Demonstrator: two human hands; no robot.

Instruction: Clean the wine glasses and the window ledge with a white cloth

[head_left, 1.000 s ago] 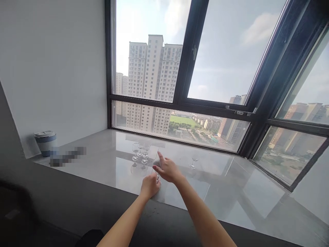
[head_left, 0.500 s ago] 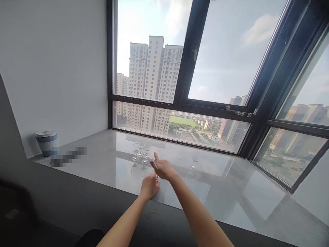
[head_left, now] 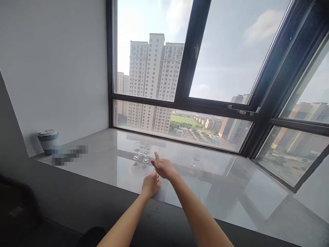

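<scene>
Hands (head_left: pixel 156 176) beside wine glasses (head_left: pixel 142 151)

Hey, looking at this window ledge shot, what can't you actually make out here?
- What the left hand grips: only a thin sliver shows at its fingers, the rest is hidden by the hand itself, head view.
- Whether the right hand touches anything: too small to tell.
- The patch beside the cup: blurred out.
- How many glasses are in the cluster: clear, overlapping, small.
- The dark shape at the bottom edge: cut off.
</scene>
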